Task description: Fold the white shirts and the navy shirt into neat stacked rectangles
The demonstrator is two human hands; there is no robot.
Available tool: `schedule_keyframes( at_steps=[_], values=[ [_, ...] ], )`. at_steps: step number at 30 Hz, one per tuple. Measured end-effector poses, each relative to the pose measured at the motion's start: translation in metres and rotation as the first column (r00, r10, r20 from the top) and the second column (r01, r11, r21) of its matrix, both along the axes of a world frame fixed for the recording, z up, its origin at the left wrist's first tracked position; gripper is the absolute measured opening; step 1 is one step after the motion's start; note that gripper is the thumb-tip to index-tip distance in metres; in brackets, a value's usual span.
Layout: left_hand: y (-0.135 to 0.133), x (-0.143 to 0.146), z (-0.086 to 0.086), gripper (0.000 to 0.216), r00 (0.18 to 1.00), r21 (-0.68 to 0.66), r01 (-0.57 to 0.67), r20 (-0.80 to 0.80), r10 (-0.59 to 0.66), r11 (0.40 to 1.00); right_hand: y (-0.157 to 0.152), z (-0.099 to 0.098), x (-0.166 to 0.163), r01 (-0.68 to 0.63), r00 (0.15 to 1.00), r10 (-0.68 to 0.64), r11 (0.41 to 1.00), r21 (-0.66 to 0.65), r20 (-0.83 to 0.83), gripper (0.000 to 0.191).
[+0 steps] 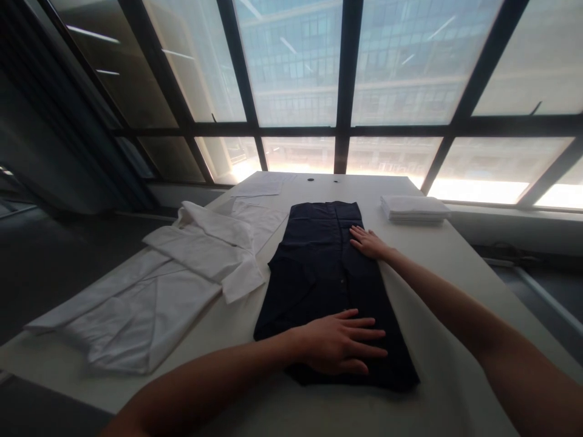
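A dark navy buttoned shirt (314, 273) lies flat on the white table, its sides folded into a long panel. My left hand (339, 341) rests palm down on its near end, fingers spread. Farther up, my right hand (368, 243) lies flat on the shirt's right edge, its fingers stretched out. Neither hand grips the cloth. To the left of the shirt, white garments (200, 255) are spread loosely, with sleeves and folds overlapping.
On the white table (437, 285), a neat stack of folded white cloth (414, 208) sits at the back right. White sheets (259, 185) lie at the back left. Large windows (296, 73) rise behind the table, and a dark curtain (68, 109) hangs at left.
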State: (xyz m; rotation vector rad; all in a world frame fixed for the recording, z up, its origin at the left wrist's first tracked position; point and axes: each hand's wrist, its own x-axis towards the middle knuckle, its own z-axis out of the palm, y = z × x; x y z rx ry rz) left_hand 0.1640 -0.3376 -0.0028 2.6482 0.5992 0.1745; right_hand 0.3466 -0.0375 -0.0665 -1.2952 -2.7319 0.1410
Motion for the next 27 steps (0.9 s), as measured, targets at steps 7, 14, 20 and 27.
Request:
schedule_keyframes(
  at_steps=[7, 14, 20, 27],
  values=[
    [0.0, 0.0, -0.001, 0.05, 0.998, -0.018, -0.022, 0.061, 0.023, 1.0, 0.069, 0.001, -0.018, 0.106, 0.994, -0.106, 0.994, 0.012, 0.007, 0.066],
    [0.005, -0.005, -0.005, 0.045, 0.999, 0.072, 0.003, 0.048, -0.006, 0.997, 0.132, 0.0, -0.029, 0.193, 0.98, -0.194, 0.981, -0.022, -0.046, 0.066],
    [0.007, -0.008, -0.013, 0.043, 1.0, 0.209, 0.002, -0.005, -0.001, 0.978, 0.167, 0.001, -0.041, 0.342, 0.932, -0.347, 0.937, -0.062, -0.107, 0.062],
    [0.008, -0.008, -0.009, 0.044, 1.0, 0.268, 0.017, -0.016, -0.013, 0.963, 0.112, 0.006, -0.038, 0.133, 0.923, -0.12, 0.991, 0.009, -0.365, 0.06]
  ],
)
